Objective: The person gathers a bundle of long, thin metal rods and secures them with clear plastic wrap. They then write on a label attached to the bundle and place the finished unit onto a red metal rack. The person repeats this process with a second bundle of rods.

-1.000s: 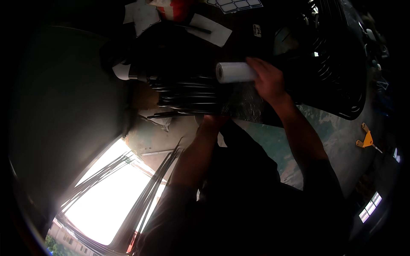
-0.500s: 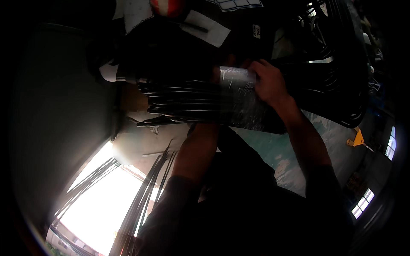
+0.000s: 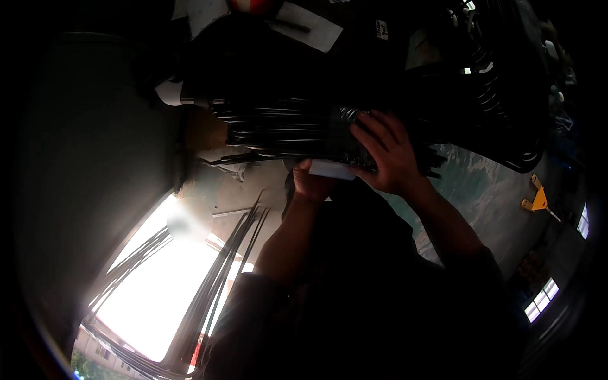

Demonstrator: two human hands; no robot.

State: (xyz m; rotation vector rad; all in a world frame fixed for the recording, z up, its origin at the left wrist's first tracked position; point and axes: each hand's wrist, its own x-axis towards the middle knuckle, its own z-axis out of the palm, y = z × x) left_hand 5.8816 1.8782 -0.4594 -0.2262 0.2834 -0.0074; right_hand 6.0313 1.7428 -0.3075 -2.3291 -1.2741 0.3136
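Note:
A bundle of thin black rods or tubes [image 3: 278, 130] lies across the middle of the head view, with a band of clear plastic film [image 3: 348, 115] around its right part. At the bundle's near edge is a pale roll of stretch film [image 3: 332, 170]. My left hand [image 3: 310, 183] is closed on the roll's left end, its thumb on top and the other fingers mostly hidden. My right hand [image 3: 391, 152] lies over the wrapped part with its fingers spread. Its thumb points down toward the roll's right end; whether it touches is hard to tell.
On the dark surface beyond are a pale sheet [image 3: 310, 26] with a dark stick-like thing on it and a red-and-white object [image 3: 252, 5]. More black bent tubes [image 3: 500, 107] stand to the right. A yellow tool-like piece [image 3: 538, 199] is at far right. Long thin rods [image 3: 218, 278] cross the bright opening.
The film roll has gone from the top of the bundle, at my right hand, to its near edge, where my left hand grips it. My right hand's fingers have spread onto the wrapped bundle.

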